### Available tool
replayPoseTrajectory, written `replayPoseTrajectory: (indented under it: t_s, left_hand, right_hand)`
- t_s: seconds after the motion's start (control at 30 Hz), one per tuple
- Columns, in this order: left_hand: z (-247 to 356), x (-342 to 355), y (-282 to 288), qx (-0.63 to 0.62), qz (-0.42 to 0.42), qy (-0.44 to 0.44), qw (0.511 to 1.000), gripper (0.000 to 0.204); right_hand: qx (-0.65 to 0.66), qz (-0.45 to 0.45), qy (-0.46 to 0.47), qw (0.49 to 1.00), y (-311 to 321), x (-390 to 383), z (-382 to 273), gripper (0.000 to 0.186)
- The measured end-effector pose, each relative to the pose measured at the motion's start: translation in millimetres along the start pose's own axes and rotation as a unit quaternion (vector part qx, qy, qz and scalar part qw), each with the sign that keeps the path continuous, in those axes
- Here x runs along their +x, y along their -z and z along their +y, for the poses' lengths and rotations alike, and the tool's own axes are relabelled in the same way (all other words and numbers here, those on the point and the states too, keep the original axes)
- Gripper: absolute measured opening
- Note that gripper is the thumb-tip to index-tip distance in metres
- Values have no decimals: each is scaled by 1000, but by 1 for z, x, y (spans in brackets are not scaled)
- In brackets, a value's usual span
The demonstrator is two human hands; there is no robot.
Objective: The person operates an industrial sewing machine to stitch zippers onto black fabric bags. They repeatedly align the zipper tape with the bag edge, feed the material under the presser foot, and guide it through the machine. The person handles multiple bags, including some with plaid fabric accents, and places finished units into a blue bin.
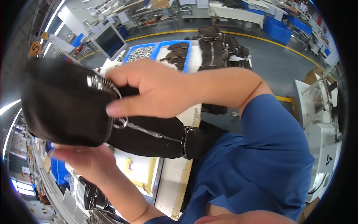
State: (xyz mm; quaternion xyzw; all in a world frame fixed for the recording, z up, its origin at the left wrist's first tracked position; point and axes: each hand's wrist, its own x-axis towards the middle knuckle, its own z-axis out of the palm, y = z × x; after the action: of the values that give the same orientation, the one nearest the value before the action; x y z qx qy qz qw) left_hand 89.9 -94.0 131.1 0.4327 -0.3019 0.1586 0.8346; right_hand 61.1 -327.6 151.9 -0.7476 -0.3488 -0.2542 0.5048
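Note:
A dark, glossy black bag (pixel 67 104) with a silver zipper fills the left of the view, its far end smeared by motion. At the zipper edge my right hand (pixel 153 87) is closed, thumb on one side and fingers on the other, beside a shiny metal piece (pixel 95 82). Under the bag my left hand (pixel 87 160) supports it from below; its fingers are blurred and partly covered. A metal ring (pixel 120 123) hangs just below my right thumb. From there a black fabric section (pixel 149 143) with a zipper stretches toward my body.
Blue trays hold small metal parts (pixel 141 53) and dark fabric pieces (pixel 175 54). Another dark zippered bag (pixel 212 48) lies beyond them. A monitor (pixel 109 42) stands far left. Below my arms is a white tabletop (pixel 169 186); a white machine (pixel 322 149) is at right.

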Motion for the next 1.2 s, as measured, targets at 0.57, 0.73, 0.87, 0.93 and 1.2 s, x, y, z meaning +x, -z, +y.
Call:
replayPoseTrajectory:
  t_s: [0.57, 0.73, 0.87, 0.93, 1.2]
  left_hand:
    - [-20, -132, 146, 258, 129, 393, 873, 24]
    - [38, -164, 188, 341, 199, 359, 846, 24]
    - [54, -184, 206, 516, 180, 337, 766, 25]
    - [49, -201, 237, 550, 162, 257, 778, 26]
    - [144, -218, 277, 835, 289, 46, 465, 16]
  right_hand:
    - [-8, 296, -117, 948, 230, 20, 7, 16]
    - [-212, 334, -348, 850, 302, -30, 186, 28]
    - [-628, 102, -407, 656, 325, -99, 267, 65]
    - [-614, 92, -380, 686, 335, -133, 298, 56]
    - [-277, -13, -270, 922, 106, -77, 275, 29]
